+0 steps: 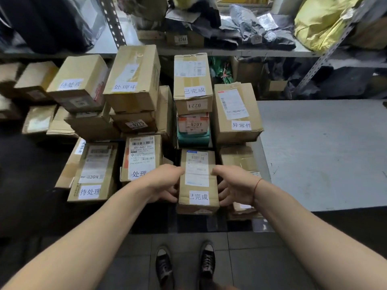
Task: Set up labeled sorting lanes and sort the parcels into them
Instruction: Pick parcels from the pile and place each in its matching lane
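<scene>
- While both hands clasp it, the box (pixel 198 185) labelled 已完成 sits at the front of the third lane, low before the shoes (pixel 185 266).
- Left hand (pixel 165 183) grips its left side, thumb over the top edge, fingers curled down the side.
- Right hand (pixel 234 185) grips the right side likewise; a red string circles that wrist.
- Behind it stand a teal parcel (pixel 193 137) marked 0207 and a taller box (pixel 193 82), also 已完成.
- Left lanes carry 待处理 (pixel 93 172) and 处理中 (pixel 134 78) boxes; on the right stands the 异常件 box (pixel 235 114).
- A grey desk (pixel 324 153) lies right; shelves (pixel 230 51) of bags stand behind.
</scene>
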### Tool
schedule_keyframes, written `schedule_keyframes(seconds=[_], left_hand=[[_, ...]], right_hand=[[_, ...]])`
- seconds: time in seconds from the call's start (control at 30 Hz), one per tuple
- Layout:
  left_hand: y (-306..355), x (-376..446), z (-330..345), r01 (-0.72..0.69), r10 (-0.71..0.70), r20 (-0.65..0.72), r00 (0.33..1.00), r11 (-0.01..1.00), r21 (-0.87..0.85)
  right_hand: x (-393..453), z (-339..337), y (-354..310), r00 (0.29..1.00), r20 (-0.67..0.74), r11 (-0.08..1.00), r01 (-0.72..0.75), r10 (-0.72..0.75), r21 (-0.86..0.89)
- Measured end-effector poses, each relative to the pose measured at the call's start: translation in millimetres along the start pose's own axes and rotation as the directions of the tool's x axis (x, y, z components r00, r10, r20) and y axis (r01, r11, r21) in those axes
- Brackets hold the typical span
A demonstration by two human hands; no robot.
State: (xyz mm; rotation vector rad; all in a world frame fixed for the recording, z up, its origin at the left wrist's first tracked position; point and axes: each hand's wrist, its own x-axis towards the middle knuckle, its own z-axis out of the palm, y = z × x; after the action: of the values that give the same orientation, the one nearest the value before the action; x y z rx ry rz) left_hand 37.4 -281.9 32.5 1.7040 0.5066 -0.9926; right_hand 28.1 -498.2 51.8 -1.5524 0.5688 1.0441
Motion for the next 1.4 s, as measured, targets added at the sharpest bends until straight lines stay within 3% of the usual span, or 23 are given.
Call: schedule_keyframes(seconds=[0.13,0.23,0.47,0.73,0.97,1.4], left_hand=[[4,2,-9,0.172,-0.139,0.125,0.982,0.933,-0.316],[9,6,-7,0.234,-0.193,0.142,0.971,0.89,-0.391],[20,12,3,0.228,-0.216,0.073,0.974,0.91,-0.347],[21,13,2,0.289,-0.269,0.104,0.957,0.91,-0.298],[18,17,0,0.313,-0.255,0.196,0.947,0.868,-0.385],[20,30,23,0.31,-0.283,0.13,0.95,0.901,-0.302]], right_hand=[[-1,-5,-4,0.992,0.089,0.985,-0.097,0.085,0.145],[2,-5,-6,0.992,0.084,0.974,-0.104,0.089,0.201],[5,6,-10,0.987,0.062,0.956,-0.161,0.15,0.247],[8,10,-12,0.971,0.009,0.938,-0.232,0.238,0.256],[35,10,-5,0.981,-0.067,0.945,-0.158,0.184,0.286],[52,18,1,0.985,-0.053,0.932,-0.139,0.166,0.334]])
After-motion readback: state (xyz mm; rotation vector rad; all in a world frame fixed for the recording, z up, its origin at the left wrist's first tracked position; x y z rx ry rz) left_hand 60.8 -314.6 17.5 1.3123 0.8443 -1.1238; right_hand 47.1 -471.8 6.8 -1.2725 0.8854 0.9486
